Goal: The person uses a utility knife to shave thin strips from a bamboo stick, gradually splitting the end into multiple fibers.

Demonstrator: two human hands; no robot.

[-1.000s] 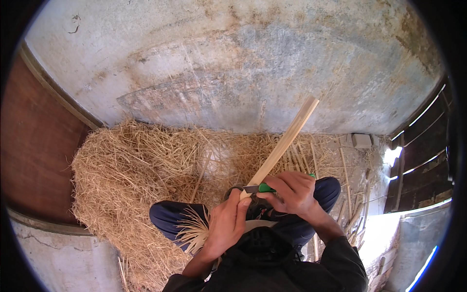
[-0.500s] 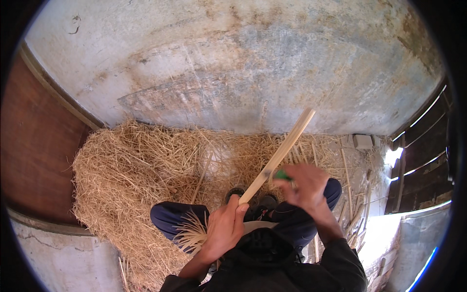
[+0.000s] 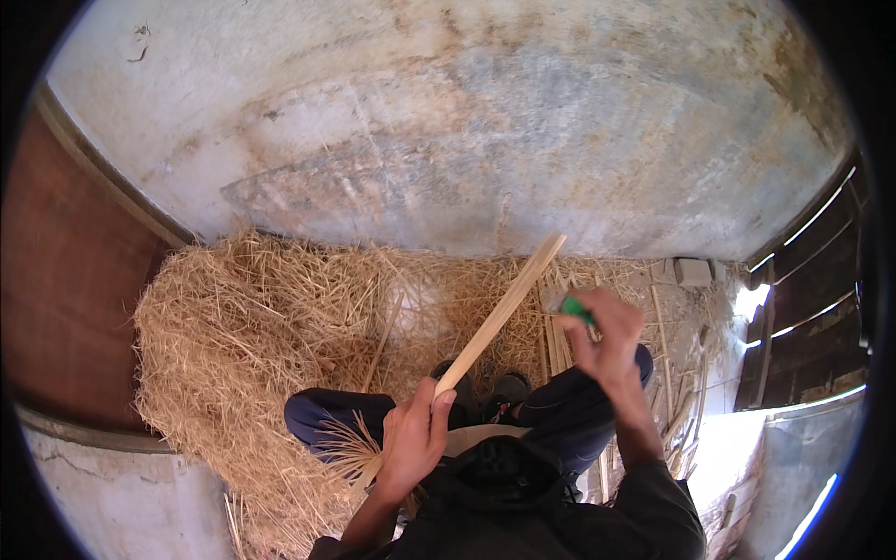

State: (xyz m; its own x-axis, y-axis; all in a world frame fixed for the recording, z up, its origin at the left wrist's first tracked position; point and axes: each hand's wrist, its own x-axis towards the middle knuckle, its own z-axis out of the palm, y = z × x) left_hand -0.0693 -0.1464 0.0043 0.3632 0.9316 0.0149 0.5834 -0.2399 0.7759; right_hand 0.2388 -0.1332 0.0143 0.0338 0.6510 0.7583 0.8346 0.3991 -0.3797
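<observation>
Strip up front on my head view, its long axis slanting: near end low by the left hand, far end pointing up and to the right, away from the body, toward the foot of the wall. It lies over the gap between the knees, above the shoes and the straw. And what a pale piece it is: flat, narrow, straight, yellowish wood, faint lines running lengthwise, the far tip cut off at a slant.

The left hand is closed on it, near end pinched between thumb and curled fingers. Over to the right hand: fingers folded, thumb pressed in, wrapped round the green handle of a knife, and from here I see it just beside the strip, apart from it. Blade's a blur! Too smeared for me to tell whether that handle carries a label. Down at the left knee, fine shavings fan out next to the left wrist.
</observation>
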